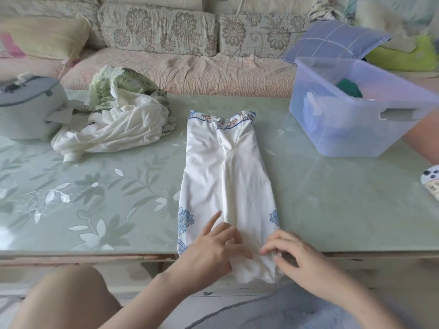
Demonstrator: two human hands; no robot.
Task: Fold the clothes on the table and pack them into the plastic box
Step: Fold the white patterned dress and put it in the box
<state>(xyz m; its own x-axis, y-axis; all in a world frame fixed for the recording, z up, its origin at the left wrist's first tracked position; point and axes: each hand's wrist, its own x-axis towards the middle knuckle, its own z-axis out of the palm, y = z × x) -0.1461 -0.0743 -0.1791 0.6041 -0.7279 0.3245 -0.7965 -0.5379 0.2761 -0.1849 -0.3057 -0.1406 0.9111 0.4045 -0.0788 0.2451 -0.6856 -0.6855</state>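
A white garment [228, 176] with blue floral print and a patterned collar lies folded into a long narrow strip on the table [332, 198], its near end hanging over the front edge. My left hand [213, 248] grips that near end from the left, index finger stretched out. My right hand [294, 255] pinches the same end from the right with curled fingers. A pile of unfolded clothes [118, 117], white and green-patterned, sits at the back left. The clear plastic box [351, 129] stands at the back right with dark green and blue items inside.
A grey appliance [28, 108] stands at the far left of the table. A sofa [180, 67] with floral cushions runs behind the table. Another person's arm [422, 138] reaches in at the right edge, next to the box.
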